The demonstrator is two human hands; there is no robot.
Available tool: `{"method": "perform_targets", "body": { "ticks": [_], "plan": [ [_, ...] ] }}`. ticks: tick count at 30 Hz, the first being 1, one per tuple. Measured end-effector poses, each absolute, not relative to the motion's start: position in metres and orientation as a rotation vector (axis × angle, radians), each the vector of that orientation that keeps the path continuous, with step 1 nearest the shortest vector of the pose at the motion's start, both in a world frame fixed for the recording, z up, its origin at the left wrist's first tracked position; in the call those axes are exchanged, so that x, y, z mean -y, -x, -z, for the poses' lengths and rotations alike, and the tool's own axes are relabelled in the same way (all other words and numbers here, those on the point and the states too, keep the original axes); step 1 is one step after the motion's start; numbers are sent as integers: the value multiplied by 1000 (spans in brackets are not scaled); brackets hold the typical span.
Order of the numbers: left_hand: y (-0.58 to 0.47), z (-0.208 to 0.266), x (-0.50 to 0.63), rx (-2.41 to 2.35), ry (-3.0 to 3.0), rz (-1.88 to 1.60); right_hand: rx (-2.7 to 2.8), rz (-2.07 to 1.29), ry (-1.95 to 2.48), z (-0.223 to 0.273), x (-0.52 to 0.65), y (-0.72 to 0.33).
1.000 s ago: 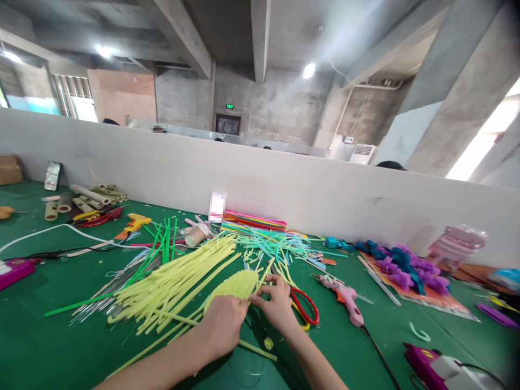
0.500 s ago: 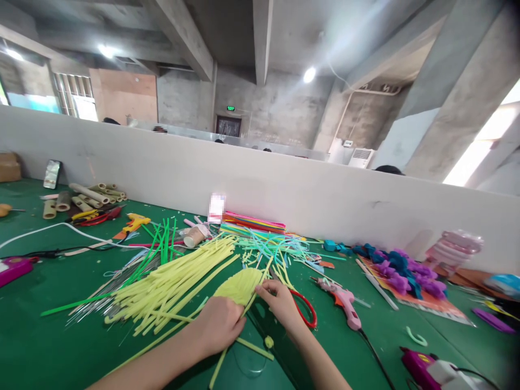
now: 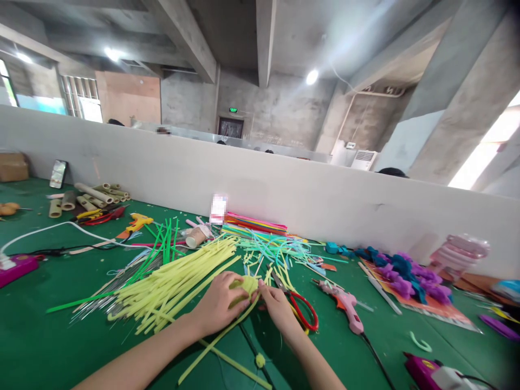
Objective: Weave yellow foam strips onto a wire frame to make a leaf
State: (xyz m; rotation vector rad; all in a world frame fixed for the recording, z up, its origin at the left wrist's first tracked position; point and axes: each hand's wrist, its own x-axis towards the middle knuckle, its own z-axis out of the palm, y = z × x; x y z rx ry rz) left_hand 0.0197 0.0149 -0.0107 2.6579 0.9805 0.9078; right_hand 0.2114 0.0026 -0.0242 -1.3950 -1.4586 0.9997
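Observation:
A pale yellow piece made of fuzzy pipe cleaners [image 3: 248, 284] is held between my hands, largely covered by my fingers. My left hand [image 3: 221, 303] curls over its left side. On its right edge, my right hand [image 3: 276, 306] pinches the piece with thumb and fingers. A long yellow pipe cleaner [image 3: 219, 341] trails from the piece down toward the lower left. Just right of my right hand lie red-handled scissors [image 3: 304, 311]. Below the hands, a small yellow ball [image 3: 260, 360] sits on a dark thin stem or cord.
Loose yellow pipe cleaners [image 3: 179, 284] spread left of my hands, with green ones [image 3: 166, 244] behind. A pink glue gun [image 3: 345, 306] lies right, a yellow glue gun [image 3: 138, 222] back left. Purple and blue fuzzy shapes [image 3: 402, 276] lie far right. A white partition [image 3: 325, 200] backs the green table.
My left hand has moved up over the yellow piece, hiding more of it. The trailing pipe cleaner now slants further left. My right hand stays at the right edge.

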Motion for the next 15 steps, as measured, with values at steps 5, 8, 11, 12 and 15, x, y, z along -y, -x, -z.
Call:
{"method": "perform_targets", "body": {
  "ticks": [5, 8, 11, 12, 15],
  "plan": [
    [-21, 13, -13, -861, -2592, -883, 1440, -901, 1415, 33, -6, -214],
    [-24, 15, -9, -780, -2591, -842, 1441, -814, 1397, 34, -6, -215],
    [-27, 18, -5, -831, -2607, -833, 1438, -785, 1394, 33, -6, -215],
    [-27, 18, -5, -860, -2622, -831, 1428, -788, 1397, 33, -6, -215],
    [-27, 18, -4, -913, -2684, -816, 1375, -795, 1394, 30, -6, -215]
  ]
}}
